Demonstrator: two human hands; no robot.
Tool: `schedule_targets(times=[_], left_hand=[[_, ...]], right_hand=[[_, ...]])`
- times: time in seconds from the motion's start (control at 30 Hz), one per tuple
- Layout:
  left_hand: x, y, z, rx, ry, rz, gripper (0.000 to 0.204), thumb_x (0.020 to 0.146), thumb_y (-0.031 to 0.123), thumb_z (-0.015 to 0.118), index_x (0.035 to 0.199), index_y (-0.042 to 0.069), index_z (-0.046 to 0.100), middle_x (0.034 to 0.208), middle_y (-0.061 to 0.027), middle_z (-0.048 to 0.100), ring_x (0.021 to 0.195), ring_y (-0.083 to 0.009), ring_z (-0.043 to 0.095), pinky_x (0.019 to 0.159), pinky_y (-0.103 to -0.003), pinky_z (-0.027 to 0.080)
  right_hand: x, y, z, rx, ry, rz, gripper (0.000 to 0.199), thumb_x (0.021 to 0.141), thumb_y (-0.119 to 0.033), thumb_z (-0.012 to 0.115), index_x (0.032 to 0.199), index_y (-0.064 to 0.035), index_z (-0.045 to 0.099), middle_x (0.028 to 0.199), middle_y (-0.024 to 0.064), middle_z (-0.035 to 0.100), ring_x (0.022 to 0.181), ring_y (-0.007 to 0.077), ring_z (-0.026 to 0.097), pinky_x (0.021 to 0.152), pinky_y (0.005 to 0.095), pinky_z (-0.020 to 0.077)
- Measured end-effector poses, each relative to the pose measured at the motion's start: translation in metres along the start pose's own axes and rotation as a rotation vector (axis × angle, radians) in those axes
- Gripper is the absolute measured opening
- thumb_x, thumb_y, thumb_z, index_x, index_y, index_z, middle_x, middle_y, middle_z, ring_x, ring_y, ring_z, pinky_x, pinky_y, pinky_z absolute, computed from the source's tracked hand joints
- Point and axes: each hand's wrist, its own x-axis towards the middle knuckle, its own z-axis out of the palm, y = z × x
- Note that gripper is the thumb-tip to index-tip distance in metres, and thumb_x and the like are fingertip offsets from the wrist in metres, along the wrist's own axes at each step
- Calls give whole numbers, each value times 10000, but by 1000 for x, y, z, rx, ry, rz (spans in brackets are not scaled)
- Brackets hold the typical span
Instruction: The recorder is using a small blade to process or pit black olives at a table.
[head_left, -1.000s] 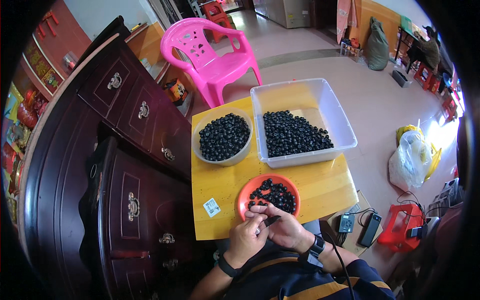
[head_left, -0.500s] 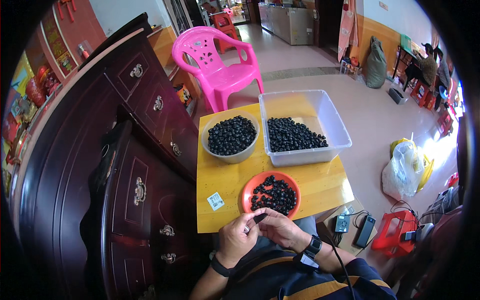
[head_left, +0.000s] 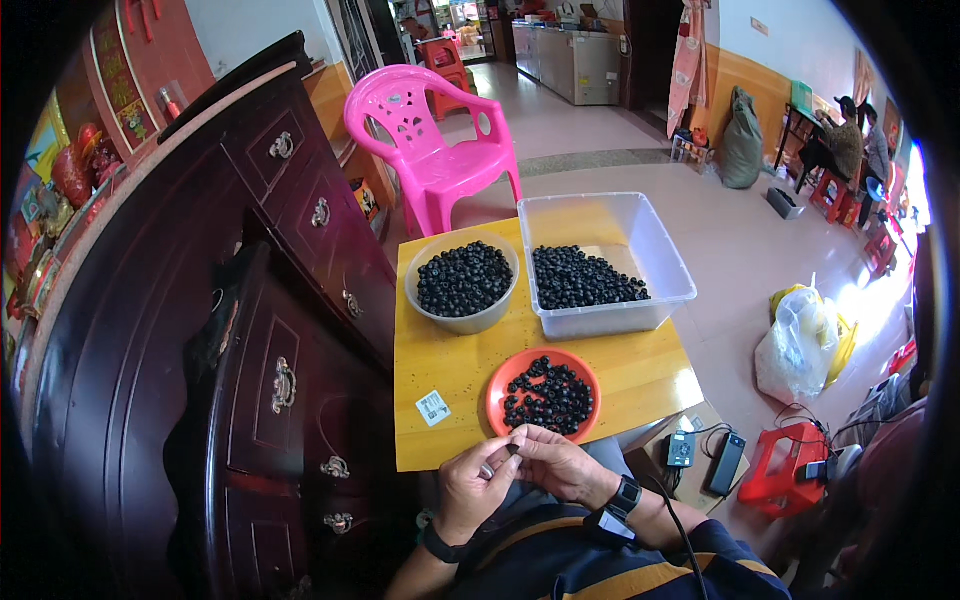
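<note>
Just below an orange-red plate (head_left: 494,400), my left hand (head_left: 472,490) and my right hand (head_left: 562,468) meet with fingertips together. Pinched between them is a small dark piece (head_left: 513,449), mostly covered by the fingers; its kind cannot be made out. Loose small round black pieces (head_left: 560,400) lie scattered on the plate, some with what look like holes. Behind it on the left stands a round translucent tub (head_left: 470,323) heaped with similar pieces. A clear rectangular bin (head_left: 620,317) on the right holds more of them on its left side.
The plate, tub and bin stand on a yellow wooden tabletop (head_left: 440,370). A dark wooden cabinet (head_left: 130,330) rises at left. Beyond the table is a pink chair (head_left: 450,175). Power adapters (head_left: 722,470), cables, a red stool (head_left: 782,478) and plastic bags (head_left: 797,345) lie right. People sit far right.
The dark piece now shows less between my fingertips, and my fingers have shifted slightly around it. The whole view has tilted a little, so the room sits slightly lower.
</note>
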Motion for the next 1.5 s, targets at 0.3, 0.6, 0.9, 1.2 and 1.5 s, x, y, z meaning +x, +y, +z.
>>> schedule_targets(times=[0.3,0.6,0.9,1.2,1.5], left_hand=[[32,5,10,113,82,22,194,777,26,771,955,25,693,622,-35,565,527,-118,500,528,-266,433],[64,-14,60,-26,-21,-120,168,806,36,759,958,17,689,623,20,539,559,-53,456,536,-227,404],[88,-43,106,-351,-42,-316,122,872,18,703,978,5,643,707,9,640,620,-60,585,593,-217,493],[121,-42,145,-566,-121,-416,69,921,68,628,971,22,641,710,17,602,532,-17,463,479,-183,383],[121,-68,155,-489,-147,-446,63,910,36,607,969,28,628,719,11,608,524,-19,463,475,-184,384]], right_hand=[[23,-33,-4,24,-41,27,138,1005,-221,584,1046,-91,603,1038,46,665,975,152,647,897,310,521],[31,-78,-65,5,-49,126,117,1005,-247,588,1005,-130,600,975,-23,650,900,86,643,847,275,527],[46,-102,-108,51,-89,95,135,1001,-246,596,1013,-111,607,967,-24,638,884,73,629,814,232,521],[43,-127,-143,162,-68,41,140,999,-251,598,1007,-113,576,952,-32,622,861,59,627,805,217,534],[53,-132,-158,150,-68,53,164,1001,-292,590,1011,-129,571,920,-52,621,810,40,626,754,199,532]])
